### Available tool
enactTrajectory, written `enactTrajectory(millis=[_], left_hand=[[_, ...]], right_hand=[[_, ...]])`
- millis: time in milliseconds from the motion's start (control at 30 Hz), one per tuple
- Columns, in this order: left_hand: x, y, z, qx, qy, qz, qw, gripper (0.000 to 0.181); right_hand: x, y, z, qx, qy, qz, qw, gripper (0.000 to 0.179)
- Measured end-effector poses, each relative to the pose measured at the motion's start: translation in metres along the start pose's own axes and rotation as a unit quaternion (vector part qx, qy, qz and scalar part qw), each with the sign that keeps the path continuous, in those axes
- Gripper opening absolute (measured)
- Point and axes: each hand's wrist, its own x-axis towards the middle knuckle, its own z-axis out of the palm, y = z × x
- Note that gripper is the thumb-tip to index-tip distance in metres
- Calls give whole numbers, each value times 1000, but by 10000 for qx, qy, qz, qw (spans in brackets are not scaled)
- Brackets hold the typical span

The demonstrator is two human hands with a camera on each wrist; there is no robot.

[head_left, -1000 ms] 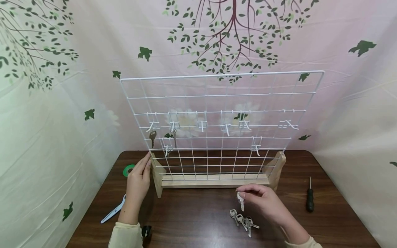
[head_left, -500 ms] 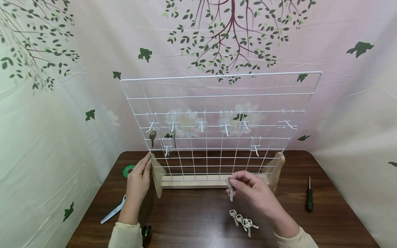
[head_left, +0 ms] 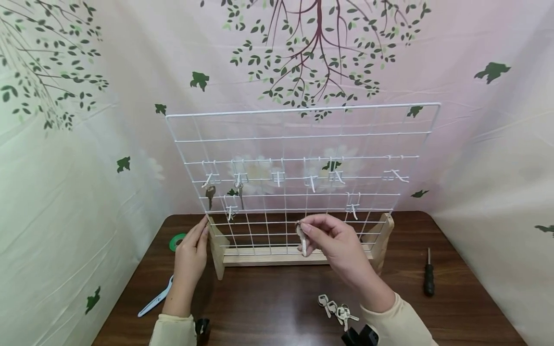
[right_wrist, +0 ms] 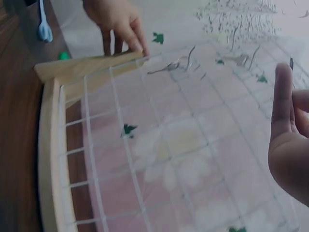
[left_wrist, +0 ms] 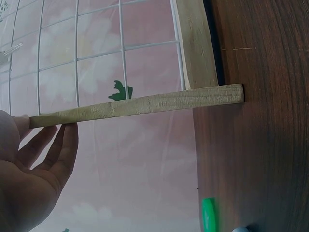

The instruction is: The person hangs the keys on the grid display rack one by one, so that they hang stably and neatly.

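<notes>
My right hand point(head_left: 339, 242) pinches a silver key point(head_left: 302, 239) between thumb and fingertips, blade hanging down, in front of the lower white wire grid point(head_left: 277, 139). In the right wrist view only part of this hand point(right_wrist: 289, 130) shows at the right edge, and its key is hidden. My left hand point(head_left: 190, 252) rests straight fingertips against the top of the grid's left wooden side support point(head_left: 218, 250). In the left wrist view those fingers point(left_wrist: 67, 150) touch the support's outer face. Several loose keys point(head_left: 342, 312) lie on the table below my right hand.
White hooks point(head_left: 311, 182) line the grid. A key point(head_left: 210, 194) hangs at its far left, with another key point(head_left: 241, 194) beside it. Green tape point(head_left: 175, 241) and light-blue scissors point(head_left: 156, 298) lie left of the stand. A black-handled screwdriver point(head_left: 429, 278) lies at the right.
My right hand has lifted the key from near the loose keys and carried it up and left to the grid. My left hand stays at the support. The view has shifted slightly.
</notes>
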Motion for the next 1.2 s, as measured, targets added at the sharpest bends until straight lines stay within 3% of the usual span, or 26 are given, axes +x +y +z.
enactTrajectory(millis=[600, 1000, 1200], left_hand=[[-2, -5, 2, 85, 69, 77, 9999, 39], [-2, -4, 4, 52, 126, 140, 9998, 39], [-2, -5, 4, 66, 133, 110, 9998, 39]], right_hand=[[37, -23, 46, 895, 516, -132, 9946, 18], [51, -31, 57, 1254, 947, -237, 9873, 15], [56, -28, 57, 1122, 1051, -177, 9880, 14]])
